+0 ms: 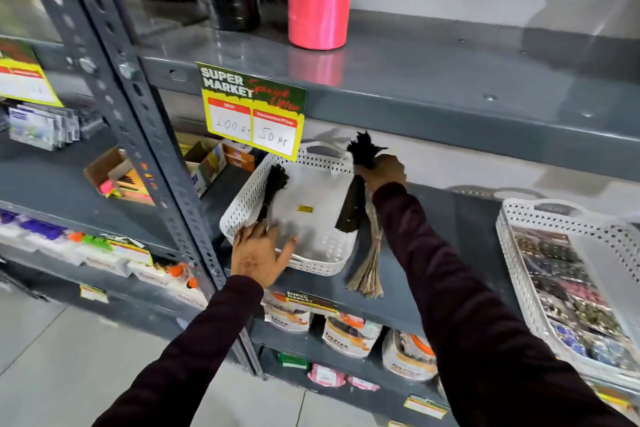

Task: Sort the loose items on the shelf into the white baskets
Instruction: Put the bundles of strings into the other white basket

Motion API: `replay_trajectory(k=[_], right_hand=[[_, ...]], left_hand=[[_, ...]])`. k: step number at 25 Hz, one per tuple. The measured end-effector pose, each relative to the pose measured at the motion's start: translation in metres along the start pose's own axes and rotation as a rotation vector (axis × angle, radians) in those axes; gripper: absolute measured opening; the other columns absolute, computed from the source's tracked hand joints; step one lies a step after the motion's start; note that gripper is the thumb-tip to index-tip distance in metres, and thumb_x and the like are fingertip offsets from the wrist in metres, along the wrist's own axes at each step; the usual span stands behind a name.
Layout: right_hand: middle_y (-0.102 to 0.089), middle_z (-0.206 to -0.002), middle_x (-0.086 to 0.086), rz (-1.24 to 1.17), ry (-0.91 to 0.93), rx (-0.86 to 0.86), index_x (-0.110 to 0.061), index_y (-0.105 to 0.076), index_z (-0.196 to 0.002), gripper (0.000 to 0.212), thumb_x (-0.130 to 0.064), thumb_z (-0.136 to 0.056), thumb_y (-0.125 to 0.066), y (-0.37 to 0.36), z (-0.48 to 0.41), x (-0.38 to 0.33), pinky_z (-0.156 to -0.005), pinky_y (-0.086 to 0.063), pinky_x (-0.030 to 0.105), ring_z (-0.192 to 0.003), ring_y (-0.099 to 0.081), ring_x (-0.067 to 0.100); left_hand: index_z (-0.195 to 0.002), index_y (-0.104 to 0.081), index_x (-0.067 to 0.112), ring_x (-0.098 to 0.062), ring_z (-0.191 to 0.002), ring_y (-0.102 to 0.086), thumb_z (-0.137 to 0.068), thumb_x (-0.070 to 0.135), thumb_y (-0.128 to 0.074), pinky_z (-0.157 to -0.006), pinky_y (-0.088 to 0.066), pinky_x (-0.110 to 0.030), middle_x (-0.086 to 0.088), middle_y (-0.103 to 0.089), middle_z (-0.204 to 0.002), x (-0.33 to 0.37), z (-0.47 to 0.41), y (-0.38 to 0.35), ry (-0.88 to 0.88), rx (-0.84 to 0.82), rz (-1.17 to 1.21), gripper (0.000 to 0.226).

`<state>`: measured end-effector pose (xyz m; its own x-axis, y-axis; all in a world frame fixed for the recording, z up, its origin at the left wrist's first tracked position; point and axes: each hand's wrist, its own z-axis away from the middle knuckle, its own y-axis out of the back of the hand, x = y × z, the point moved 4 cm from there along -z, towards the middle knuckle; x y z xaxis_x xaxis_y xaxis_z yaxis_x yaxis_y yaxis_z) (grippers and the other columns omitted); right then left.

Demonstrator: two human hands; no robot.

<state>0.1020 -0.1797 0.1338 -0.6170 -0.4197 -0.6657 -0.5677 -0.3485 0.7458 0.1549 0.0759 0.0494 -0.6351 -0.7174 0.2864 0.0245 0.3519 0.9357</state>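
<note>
A white perforated basket (pixel 325 255) stands on the grey middle shelf (pixel 460 218). A dark brown thread bundle (pixel 275 189) lies inside it against the left wall. My left hand (pixel 258 255) rests with spread fingers on the basket's front left rim, fingertips at the bundle's lower end. My right hand (pixel 382 170) is closed around a black thread bundle (pixel 363 149) above the basket's right rim; its tuft sticks up from the fist and a dark part hangs below. A tan bundle (pixel 367 270) sits just right of the basket, its top hidden by my forearm.
A second white basket (pixel 519 218) with several dark packets stands at the right. Pink tape rolls (pixel 318 0) stand on the upper shelf, a price sign (pixel 252 107) hangs from its edge. A slotted upright post (pixel 145 121) is at the left, stocked shelves below.
</note>
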Motion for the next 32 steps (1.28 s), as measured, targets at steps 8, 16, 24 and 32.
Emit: replay_trajectory(k=[8, 16, 24, 32], right_hand=[[-0.058, -0.131, 0.021, 0.196, 0.006, -0.32, -0.001, -0.056, -0.126, 0.046, -0.028, -0.09, -0.063, -0.129, 0.049, -0.004, -0.101, -0.046, 0.038, -0.122, -0.055, 0.035], [-0.059, -0.13, 0.02, 0.249, 0.056, -0.002, -0.004, -0.053, -0.128, 0.04, -0.026, -0.093, -0.054, -0.04, 0.037, 0.051, -0.107, -0.038, 0.039, -0.126, -0.05, 0.032], [-0.055, -0.136, 0.02, 0.106, -0.21, -0.237, 0.0, -0.047, -0.134, 0.046, -0.016, -0.092, -0.059, -0.046, 0.058, 0.098, -0.102, -0.045, 0.037, -0.125, -0.053, 0.034], [-0.057, -0.129, 0.023, 0.065, 0.058, -0.004, 0.0, -0.05, -0.128, 0.039, -0.018, -0.093, -0.056, -0.017, 0.036, 0.009, -0.099, -0.046, 0.037, -0.119, -0.057, 0.035]], left_hand=[[-0.125, -0.053, 0.012, -0.033, -0.116, -0.053, -0.078, 0.065, -0.014, -0.105, -0.033, -0.044, -0.016, -0.062, -0.122, -0.001, 0.002, 0.001, -0.009, 0.0, 0.003, 0.08], [-0.133, -0.05, 0.017, -0.03, -0.136, -0.036, -0.083, 0.058, -0.017, -0.112, -0.026, -0.049, -0.011, -0.047, -0.145, -0.002, 0.005, -0.004, -0.045, 0.053, 0.031, 0.073], [-0.131, -0.053, 0.015, -0.031, -0.138, -0.033, -0.085, 0.055, -0.021, -0.112, -0.025, -0.055, -0.01, -0.044, -0.147, -0.001, 0.005, -0.004, -0.056, 0.06, 0.05, 0.07], [-0.132, -0.051, 0.017, -0.028, -0.139, -0.031, -0.085, 0.058, -0.019, -0.114, -0.022, -0.053, -0.009, -0.043, -0.148, -0.001, 0.005, -0.004, -0.064, 0.05, 0.045, 0.07]])
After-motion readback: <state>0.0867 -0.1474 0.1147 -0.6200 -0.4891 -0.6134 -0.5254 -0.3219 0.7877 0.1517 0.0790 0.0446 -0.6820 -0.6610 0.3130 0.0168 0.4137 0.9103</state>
